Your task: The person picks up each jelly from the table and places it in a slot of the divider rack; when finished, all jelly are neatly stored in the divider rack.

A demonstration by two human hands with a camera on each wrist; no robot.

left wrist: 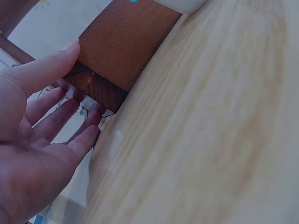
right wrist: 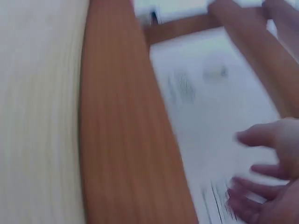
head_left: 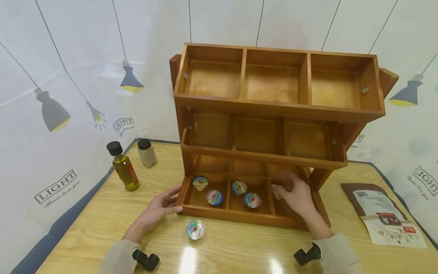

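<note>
A three-tier wooden rack stands on the table. My left hand touches the front left corner of its bottom tray. In the left wrist view, the thumb lies on one face and fairly straight fingers on another. My right hand reaches into the bottom tray's right compartment, beside a small foil-lidded cup partly hidden by it. The blurred right wrist view shows its fingers spread from the thumb. Two similar cups lie in the left compartment and two cups in the middle one.
Another foil-lidded cup sits on the table before the rack. An oil bottle and a black-capped jar stand at the left. A brown and white pouch lies at the right. Printed fabric hangs behind the table.
</note>
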